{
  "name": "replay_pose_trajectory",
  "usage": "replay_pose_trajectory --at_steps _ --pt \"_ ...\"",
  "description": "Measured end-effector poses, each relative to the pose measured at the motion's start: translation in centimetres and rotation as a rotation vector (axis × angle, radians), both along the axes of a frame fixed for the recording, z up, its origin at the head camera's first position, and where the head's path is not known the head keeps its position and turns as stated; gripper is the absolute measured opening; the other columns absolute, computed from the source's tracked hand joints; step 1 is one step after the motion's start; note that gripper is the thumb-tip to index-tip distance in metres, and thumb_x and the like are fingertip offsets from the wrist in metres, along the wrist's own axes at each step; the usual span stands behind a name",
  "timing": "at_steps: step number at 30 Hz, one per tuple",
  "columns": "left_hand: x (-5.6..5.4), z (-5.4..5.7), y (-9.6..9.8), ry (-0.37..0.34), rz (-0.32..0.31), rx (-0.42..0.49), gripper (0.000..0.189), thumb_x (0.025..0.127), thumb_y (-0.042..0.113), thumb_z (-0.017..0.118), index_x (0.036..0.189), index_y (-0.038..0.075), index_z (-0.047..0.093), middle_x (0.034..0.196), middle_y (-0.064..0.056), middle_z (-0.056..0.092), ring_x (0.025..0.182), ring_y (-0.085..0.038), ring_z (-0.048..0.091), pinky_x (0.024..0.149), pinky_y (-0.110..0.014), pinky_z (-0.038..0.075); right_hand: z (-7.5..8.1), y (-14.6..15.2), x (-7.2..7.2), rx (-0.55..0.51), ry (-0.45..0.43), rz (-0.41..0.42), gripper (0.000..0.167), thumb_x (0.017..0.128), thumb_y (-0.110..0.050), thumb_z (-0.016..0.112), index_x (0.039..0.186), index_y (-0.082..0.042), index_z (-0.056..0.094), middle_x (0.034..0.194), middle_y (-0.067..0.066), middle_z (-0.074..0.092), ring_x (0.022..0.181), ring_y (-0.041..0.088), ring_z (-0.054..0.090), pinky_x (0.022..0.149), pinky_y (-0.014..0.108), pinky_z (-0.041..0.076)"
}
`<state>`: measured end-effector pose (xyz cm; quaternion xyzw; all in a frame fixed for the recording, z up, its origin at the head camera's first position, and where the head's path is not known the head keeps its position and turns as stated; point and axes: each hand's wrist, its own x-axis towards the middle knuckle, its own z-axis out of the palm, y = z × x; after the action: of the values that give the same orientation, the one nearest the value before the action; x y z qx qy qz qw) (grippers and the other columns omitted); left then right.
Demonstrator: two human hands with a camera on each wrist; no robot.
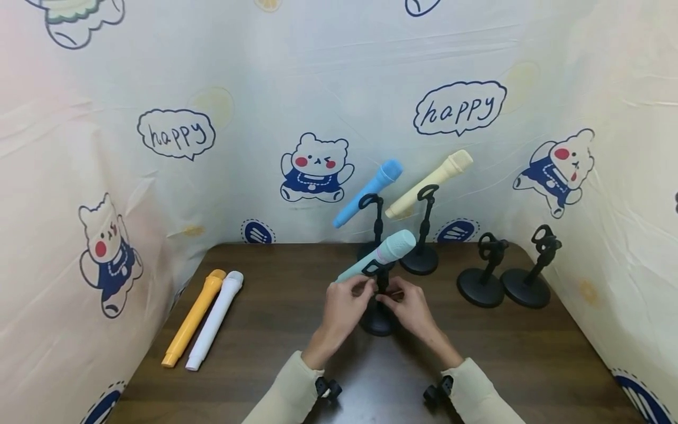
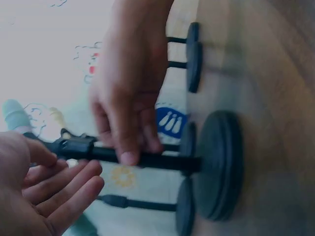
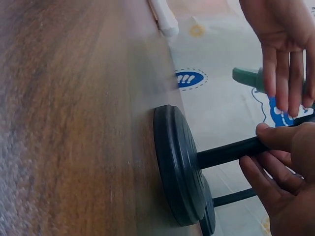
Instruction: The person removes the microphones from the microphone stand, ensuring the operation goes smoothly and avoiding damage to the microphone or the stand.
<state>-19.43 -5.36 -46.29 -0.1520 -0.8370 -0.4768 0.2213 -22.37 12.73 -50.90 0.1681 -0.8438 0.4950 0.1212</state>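
A black microphone stand (image 1: 378, 323) stands upright on its round base, a light teal microphone (image 1: 394, 247) tilted at its top ring. My right hand (image 1: 413, 306) pinches the pole between thumb and fingers; the right wrist view shows this hand (image 3: 290, 177) close up. Higher, by the joint below the ring, my left hand (image 1: 344, 303) has its thumb and forefinger together at the stand's neck. In the left wrist view, the other fingers of the left hand (image 2: 44, 191) extend loosely beside the pole. The exact contact at the neck is partly hidden.
Behind stand two more stands, holding a blue microphone (image 1: 371, 191) and a cream microphone (image 1: 431, 182). Two bare stands, one with its base (image 1: 479, 288) nearer, are at the right. An orange microphone (image 1: 193, 318) and a white microphone (image 1: 216, 321) lie left. A printed cloth (image 1: 238, 176) encloses the table.
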Motion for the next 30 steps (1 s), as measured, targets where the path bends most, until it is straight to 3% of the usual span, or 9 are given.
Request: replay_pose_trajectory --at_steps 4,7,12,17,20,24,30 --pt "-0.1 1.2 -1.5 0.0 -0.053 0.048 0.008 0.099 0.007 0.074 0.1 0.004 0.081 0.083 -0.002 0.08 0.073 -0.008 0.075 0.066 -0.02 0.062 0.1 0.1 -0.1 -0.005 -0.033 0.022 0.018 0.09 -0.006 0.085 0.103 -0.009 0.072 0.099 0.01 0.077 0.095 0.027 0.077 0.086 0.044 0.066" --pt "-0.4 2.1 -2.3 0.04 -0.072 0.082 0.006 0.099 0.005 0.074 0.098 0.004 0.08 0.081 -0.002 0.078 0.071 -0.01 0.072 0.064 -0.024 0.062 0.4 0.3 -0.2 0.008 -0.064 0.043 0.018 0.091 -0.008 0.084 0.105 -0.01 0.072 0.1 0.009 0.077 0.097 0.026 0.077 0.088 0.042 0.066" --pt "-1.2 3.4 -3.3 0.107 -0.11 0.049 0.01 0.099 0.007 0.074 0.11 0.008 0.075 0.098 -0.005 0.073 0.089 -0.018 0.066 0.075 -0.038 0.062 1.5 0.6 -0.2 0.027 -0.077 0.074 0.018 0.095 -0.012 0.081 0.11 -0.011 0.071 0.103 0.007 0.077 0.1 0.022 0.077 0.09 0.039 0.065" --pt "-2.1 4.0 -3.6 -0.005 -0.217 0.01 0.037 0.102 0.015 0.074 0.137 0.011 0.065 0.131 -0.007 0.065 0.12 -0.026 0.064 0.102 -0.049 0.06 3.1 0.6 -0.3 0.031 -0.064 0.103 0.026 0.097 -0.015 0.08 0.12 -0.01 0.07 0.107 0.007 0.076 0.102 0.023 0.076 0.091 0.041 0.065" --pt "-2.6 4.0 -3.4 -0.086 -0.285 -0.03 0.051 0.102 0.019 0.074 0.15 0.012 0.056 0.143 -0.009 0.06 0.13 -0.028 0.062 0.112 -0.051 0.055 3.7 0.5 -0.3 0.051 -0.05 0.113 0.029 0.097 -0.014 0.08 0.124 -0.009 0.07 0.107 0.008 0.076 0.101 0.023 0.075 0.091 0.042 0.065" --pt "-3.0 3.5 -2.8 -0.149 -0.338 -0.076 0.059 0.104 0.024 0.071 0.158 0.013 0.048 0.147 -0.012 0.058 0.129 -0.027 0.059 0.11 -0.051 0.053 3.8 0.5 -0.3 0.075 -0.022 0.116 0.031 0.096 -0.012 0.08 0.125 -0.006 0.071 0.105 0.009 0.077 0.099 0.023 0.076 0.088 0.043 0.066" --pt "-3.7 2.9 -1.9 -0.206 -0.364 -0.061 0.054 0.108 0.027 0.064 0.157 0.011 0.047 0.137 -0.01 0.058 0.116 -0.024 0.058 0.1 -0.043 0.051 3.8 0.6 -0.4 0.088 0.004 0.104 0.031 0.094 -0.01 0.082 0.124 -0.005 0.072 0.106 0.01 0.078 0.096 0.023 0.077 0.084 0.038 0.066"
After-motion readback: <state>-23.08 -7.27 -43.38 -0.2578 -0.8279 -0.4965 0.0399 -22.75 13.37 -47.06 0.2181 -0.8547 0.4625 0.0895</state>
